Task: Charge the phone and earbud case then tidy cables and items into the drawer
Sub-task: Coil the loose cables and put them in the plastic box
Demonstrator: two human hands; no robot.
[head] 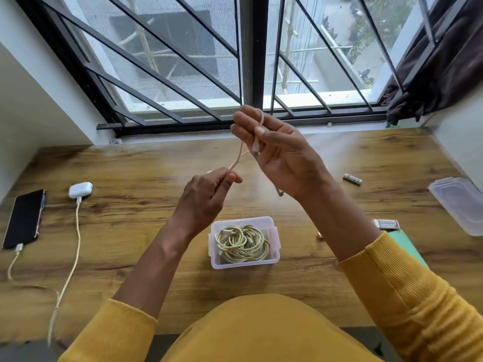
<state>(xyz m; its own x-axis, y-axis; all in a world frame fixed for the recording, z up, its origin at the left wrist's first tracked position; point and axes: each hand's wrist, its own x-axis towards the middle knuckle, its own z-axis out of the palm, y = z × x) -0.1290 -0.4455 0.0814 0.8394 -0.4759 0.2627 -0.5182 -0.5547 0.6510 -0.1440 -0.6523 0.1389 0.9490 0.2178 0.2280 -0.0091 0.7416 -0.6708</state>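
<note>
A pale cable point(239, 158) is stretched between my two hands above the wooden table point(156, 178). My right hand point(277, 155) is raised and pinches the plug end, with the cable looped over its fingers. Lower down, my left hand point(206, 197) pinches the cable's other stretch. Below them sits a clear plastic box point(273, 250) with coiled pale cables point(241, 242) inside. At the far left, a black phone point(24, 218) lies with a cable plugged in. Beside it a white earbud case point(80, 189) has its own cable point(75, 244) attached.
A clear lid point(460, 202) lies at the right edge. Nearer me are a small red-and-white box point(386, 224) and a green item point(407, 246). A small battery point(352, 178) lies at the back right. A barred window point(235, 61) runs along the far side.
</note>
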